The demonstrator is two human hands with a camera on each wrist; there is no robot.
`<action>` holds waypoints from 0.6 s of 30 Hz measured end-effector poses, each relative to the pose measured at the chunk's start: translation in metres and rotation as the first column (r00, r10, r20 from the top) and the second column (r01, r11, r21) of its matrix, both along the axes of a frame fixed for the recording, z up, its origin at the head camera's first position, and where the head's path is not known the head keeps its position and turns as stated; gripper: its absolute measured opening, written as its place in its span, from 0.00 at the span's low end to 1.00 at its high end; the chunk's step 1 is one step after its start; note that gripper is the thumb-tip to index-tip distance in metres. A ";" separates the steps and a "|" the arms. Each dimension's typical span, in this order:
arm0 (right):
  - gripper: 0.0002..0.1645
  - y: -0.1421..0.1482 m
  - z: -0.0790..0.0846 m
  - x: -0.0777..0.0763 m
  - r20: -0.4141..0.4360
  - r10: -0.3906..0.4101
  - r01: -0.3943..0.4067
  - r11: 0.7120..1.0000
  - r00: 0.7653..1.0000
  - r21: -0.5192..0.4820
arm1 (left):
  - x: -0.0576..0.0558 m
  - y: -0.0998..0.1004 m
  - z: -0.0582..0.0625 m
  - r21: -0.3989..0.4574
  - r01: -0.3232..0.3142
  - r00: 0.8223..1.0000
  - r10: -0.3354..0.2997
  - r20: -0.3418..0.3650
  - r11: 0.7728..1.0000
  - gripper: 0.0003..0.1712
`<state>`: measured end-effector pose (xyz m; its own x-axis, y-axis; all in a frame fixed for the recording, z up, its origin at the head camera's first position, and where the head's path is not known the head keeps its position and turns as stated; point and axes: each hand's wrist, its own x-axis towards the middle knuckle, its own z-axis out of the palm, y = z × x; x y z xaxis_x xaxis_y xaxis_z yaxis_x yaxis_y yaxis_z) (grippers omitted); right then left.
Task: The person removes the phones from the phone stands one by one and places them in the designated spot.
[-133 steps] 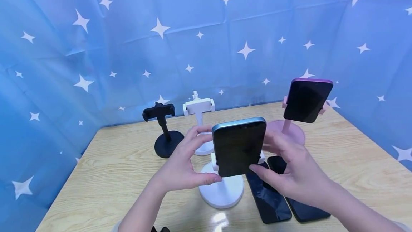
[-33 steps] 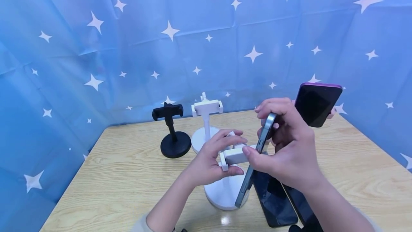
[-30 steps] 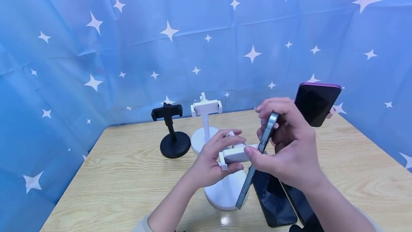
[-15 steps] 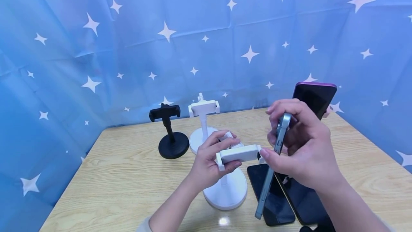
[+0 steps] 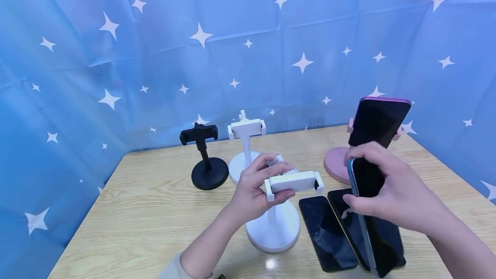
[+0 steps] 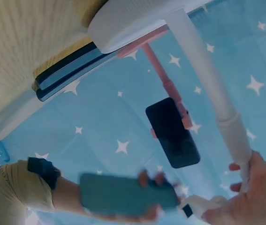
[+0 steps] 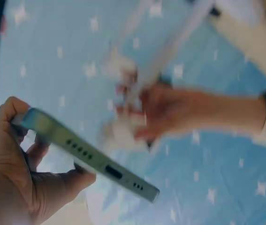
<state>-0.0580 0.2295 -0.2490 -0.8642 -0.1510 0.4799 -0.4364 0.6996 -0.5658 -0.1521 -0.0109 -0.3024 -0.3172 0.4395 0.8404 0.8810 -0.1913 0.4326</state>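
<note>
My left hand (image 5: 253, 190) grips the front white phone stand (image 5: 273, 234) just behind its clamp (image 5: 296, 181). The clamp is tilted back with nothing in it. In my right hand (image 5: 403, 197) is a smartphone (image 5: 370, 180) with a blue-green edge, thumb on one side and fingers on the other. It hangs slanted above two dark phones lying side by side, the left phone (image 5: 325, 231) and the right phone (image 5: 346, 210). The held phone's greenish back (image 6: 118, 193) shows blurred in the left wrist view, its port edge (image 7: 95, 154) in the right wrist view.
A pink stand (image 5: 336, 165) at back right bears a purple-edged phone (image 5: 379, 119). Behind my left hand are a black stand (image 5: 209, 173) and a second white stand (image 5: 247, 129). The wooden table (image 5: 147, 210) meets a blue starred curtain (image 5: 166, 55).
Earlier the blue-green phone was in the front white clamp. It has come out and moved right in my right hand, now over the flat phones. The left hand has stayed at the clamp.
</note>
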 end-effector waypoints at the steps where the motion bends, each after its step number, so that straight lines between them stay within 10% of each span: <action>1: 0.35 0.004 -0.002 0.000 0.053 -0.026 0.023 0.998 0.998 0.058 | -0.001 0.001 0.001 -0.006 -0.001 1.000 0.001 -0.006 1.000 0.18; 8: 0.38 0.054 -0.045 -0.015 0.307 -0.129 0.037 0.957 0.943 0.287 | -0.012 0.008 0.015 -0.054 -0.004 1.000 0.004 -0.010 0.999 0.18; 18: 0.41 0.098 -0.095 -0.034 0.529 -0.113 -0.025 0.969 0.841 0.246 | -0.038 0.035 0.028 -0.056 -0.097 0.995 0.099 0.029 0.994 0.23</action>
